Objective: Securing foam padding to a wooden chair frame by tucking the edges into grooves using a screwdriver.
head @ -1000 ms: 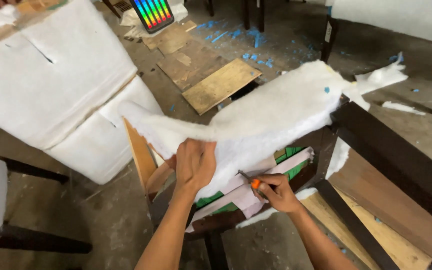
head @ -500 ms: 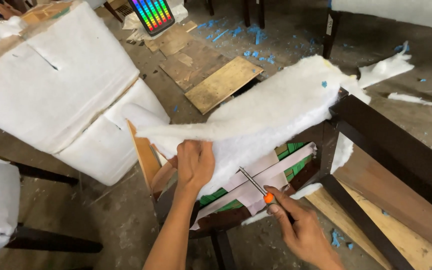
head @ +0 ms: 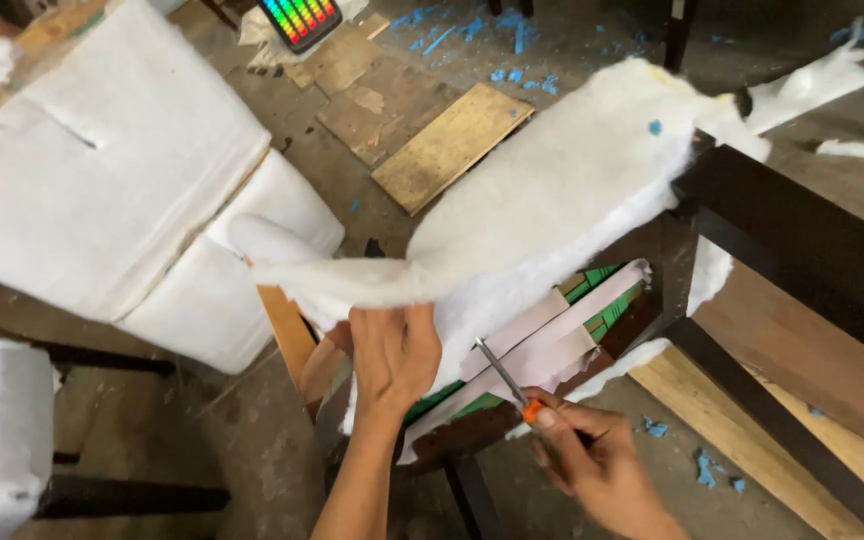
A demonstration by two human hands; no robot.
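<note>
Left hand [head: 395,352]: fingers closed, pinching the white batting sheet [head: 552,210] up off the chair frame [head: 512,400] — exposing the webbing.
Right hand [head: 592,462]: wrapped around an orange-handled screwdriver [head: 504,376] — tip at the uncovered seat edge.

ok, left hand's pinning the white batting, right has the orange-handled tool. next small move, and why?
Probably slide the tool tip forward under the pale strip. The left hand holds the white batting lifted, leaving the strip exposed, and the right hand already points the blade at it.
</note>
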